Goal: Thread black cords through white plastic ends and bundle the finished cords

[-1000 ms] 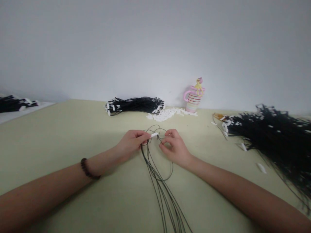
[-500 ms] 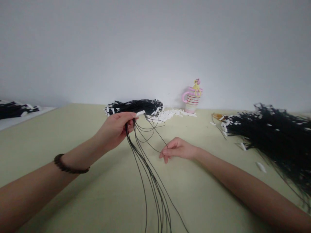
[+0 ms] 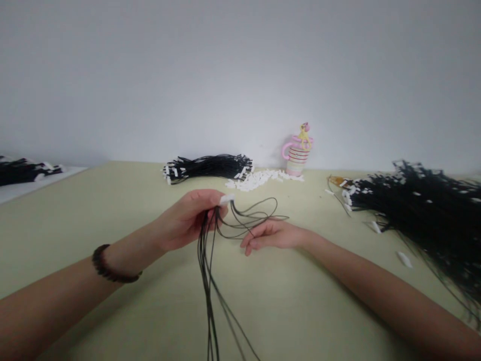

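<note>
Green tabletop (image 3: 124, 210) | mug (image 3: 297, 155) marking illegible | left hand (image 3: 190, 215) pinches white piece (image 3: 227, 199)

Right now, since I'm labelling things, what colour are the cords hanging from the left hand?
The cords look black; the head view, the only one, shows them best.

1 head-worn camera, looking forward and down, from near above the green tabletop (image 3: 150, 318), toward the pale wall (image 3: 188, 75)

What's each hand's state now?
Left hand: closed, holding a white strip and black cords.
Right hand: partly curled at the black cords; whether it grips one can't be told.
</note>
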A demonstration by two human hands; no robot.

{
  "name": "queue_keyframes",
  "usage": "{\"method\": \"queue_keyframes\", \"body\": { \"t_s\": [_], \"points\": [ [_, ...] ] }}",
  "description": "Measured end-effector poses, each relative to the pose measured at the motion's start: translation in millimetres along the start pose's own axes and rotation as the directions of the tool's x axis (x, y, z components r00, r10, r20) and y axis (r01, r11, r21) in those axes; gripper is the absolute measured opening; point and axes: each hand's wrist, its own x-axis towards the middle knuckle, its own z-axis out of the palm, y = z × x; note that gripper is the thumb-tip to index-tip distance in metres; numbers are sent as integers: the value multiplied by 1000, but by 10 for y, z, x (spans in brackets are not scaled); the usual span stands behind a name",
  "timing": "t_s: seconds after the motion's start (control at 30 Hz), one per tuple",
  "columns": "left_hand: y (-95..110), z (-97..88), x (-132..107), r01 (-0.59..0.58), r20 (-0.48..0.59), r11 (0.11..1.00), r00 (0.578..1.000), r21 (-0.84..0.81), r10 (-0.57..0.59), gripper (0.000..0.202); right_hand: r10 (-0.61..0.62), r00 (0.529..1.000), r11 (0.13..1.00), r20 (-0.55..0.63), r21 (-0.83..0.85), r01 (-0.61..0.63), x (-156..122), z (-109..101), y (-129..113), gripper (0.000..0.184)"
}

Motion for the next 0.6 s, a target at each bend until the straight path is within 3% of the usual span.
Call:
{"method": "queue_keyframes", "body": {
  "t_s": [0.17, 0.27, 0.37, 0.5, 0.6],
  "points": [
    [-14, 18, -73, -61, 236, 922, 971, 383, -34, 22, 8, 988, 958, -153, 283, 36, 61, -90, 84, 22],
    [-58, 3, -13, -109, 255, 788, 965, 606, -63, 23, 65, 970, 883, -235, 466, 53, 96, -178, 62, 29],
    [-164, -11, 68, -107, 223, 709, 972, 697, -73, 28, 76, 959, 853, -273, 516, 79, 91, -237, 8, 38],
    [-362, -42, 145, -41, 113, 675, 992, 737, -63, 33, 29, 900, 966, -436, 245, 88, 73, -250, -12, 33],
    [-494, -71, 174, -4, 61, 700, 996, 714, -57, 34, -127, 772, 990, -623, -129, 59, 82, -227, 0, 29]
  ]
}}
